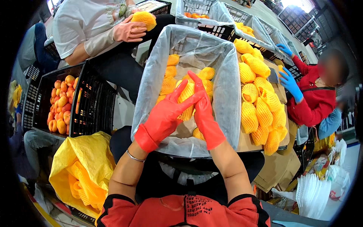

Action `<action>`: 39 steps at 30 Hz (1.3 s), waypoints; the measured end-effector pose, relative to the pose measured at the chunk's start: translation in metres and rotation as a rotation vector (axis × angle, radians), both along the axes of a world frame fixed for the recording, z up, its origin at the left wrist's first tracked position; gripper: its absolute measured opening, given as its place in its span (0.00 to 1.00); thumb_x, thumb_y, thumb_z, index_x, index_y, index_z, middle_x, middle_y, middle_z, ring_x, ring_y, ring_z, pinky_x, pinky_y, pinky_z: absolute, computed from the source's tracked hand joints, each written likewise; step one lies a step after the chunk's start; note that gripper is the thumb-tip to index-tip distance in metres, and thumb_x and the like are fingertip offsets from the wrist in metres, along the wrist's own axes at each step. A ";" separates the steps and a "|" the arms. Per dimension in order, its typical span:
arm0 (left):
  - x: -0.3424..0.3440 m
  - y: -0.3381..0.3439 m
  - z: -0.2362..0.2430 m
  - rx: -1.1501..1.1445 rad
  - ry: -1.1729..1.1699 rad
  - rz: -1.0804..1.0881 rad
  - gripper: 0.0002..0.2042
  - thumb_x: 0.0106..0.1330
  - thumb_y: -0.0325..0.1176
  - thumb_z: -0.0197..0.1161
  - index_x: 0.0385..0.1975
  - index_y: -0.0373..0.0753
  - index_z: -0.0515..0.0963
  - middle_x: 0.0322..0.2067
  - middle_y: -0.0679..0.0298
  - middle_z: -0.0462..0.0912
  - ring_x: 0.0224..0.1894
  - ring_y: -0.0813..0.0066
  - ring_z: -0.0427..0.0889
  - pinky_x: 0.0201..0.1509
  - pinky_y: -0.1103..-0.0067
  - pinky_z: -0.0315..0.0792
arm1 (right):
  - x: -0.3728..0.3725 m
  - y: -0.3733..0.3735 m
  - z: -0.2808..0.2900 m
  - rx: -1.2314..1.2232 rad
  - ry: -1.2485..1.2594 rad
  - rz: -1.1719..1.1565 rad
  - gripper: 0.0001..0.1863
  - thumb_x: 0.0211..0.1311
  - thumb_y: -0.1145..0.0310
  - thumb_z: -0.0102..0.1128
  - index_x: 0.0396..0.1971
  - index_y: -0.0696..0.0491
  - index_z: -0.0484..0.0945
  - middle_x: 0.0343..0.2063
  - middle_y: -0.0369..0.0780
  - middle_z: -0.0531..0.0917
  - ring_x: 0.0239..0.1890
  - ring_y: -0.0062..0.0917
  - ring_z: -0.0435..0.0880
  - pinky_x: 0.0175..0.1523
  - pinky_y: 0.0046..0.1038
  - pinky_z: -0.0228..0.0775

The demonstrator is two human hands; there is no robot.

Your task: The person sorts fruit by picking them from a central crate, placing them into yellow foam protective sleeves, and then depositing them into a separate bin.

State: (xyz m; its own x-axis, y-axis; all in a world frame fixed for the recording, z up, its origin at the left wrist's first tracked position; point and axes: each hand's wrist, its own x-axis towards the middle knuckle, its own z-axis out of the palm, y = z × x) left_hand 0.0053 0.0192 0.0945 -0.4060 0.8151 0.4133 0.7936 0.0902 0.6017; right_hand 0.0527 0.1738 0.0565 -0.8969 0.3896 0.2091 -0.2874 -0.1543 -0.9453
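Over the lined crate, my left hand (162, 115), in a red rubber glove, is closed around a fruit in a yellow foam net (186, 100). My right hand (204, 115), gloved the same, presses on the fruit's right side, its long fingers pointing up and meeting the left fingertips. The fruit itself is hidden by its net. Below, in the crate with a translucent plastic liner (227, 94), lie several netted fruits (169, 77) along the left side and more (206, 73) to the right, over a cardboard-coloured bottom. Just right of the crate, netted fruits (261, 102) are heaped on cardboard.
A black crate of red-orange peaches (62, 100) stands at left. Below it, a yellow sack (81, 166) holds foam nets. Across from me, a person's gloved hand (130, 30) holds a netted fruit. At right, a co-worker in blue gloves (290, 83) works. More lined crates (196, 9) stand behind.
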 end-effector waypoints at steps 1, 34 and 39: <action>-0.001 -0.002 0.004 0.022 -0.001 0.017 0.45 0.47 0.17 0.69 0.71 0.46 0.63 0.74 0.50 0.54 0.71 0.50 0.64 0.73 0.67 0.61 | 0.005 -0.007 0.020 -0.056 -0.017 0.010 0.31 0.78 0.45 0.40 0.68 0.53 0.65 0.62 0.38 0.72 0.63 0.24 0.71 0.67 0.30 0.62; -0.002 0.019 -0.005 0.051 0.171 0.171 0.35 0.58 0.16 0.50 0.70 0.41 0.65 0.73 0.49 0.58 0.76 0.48 0.54 0.78 0.64 0.48 | -0.021 0.007 -0.010 -1.155 0.141 0.222 0.27 0.65 0.60 0.67 0.62 0.48 0.72 0.56 0.38 0.80 0.58 0.30 0.80 0.63 0.35 0.72; 0.008 0.015 -0.003 0.031 0.089 0.106 0.33 0.62 0.19 0.55 0.71 0.39 0.62 0.71 0.47 0.60 0.73 0.48 0.59 0.75 0.67 0.56 | 0.051 0.042 0.050 -0.213 0.285 -0.369 0.38 0.60 0.63 0.72 0.67 0.54 0.64 0.61 0.40 0.73 0.62 0.27 0.74 0.64 0.30 0.69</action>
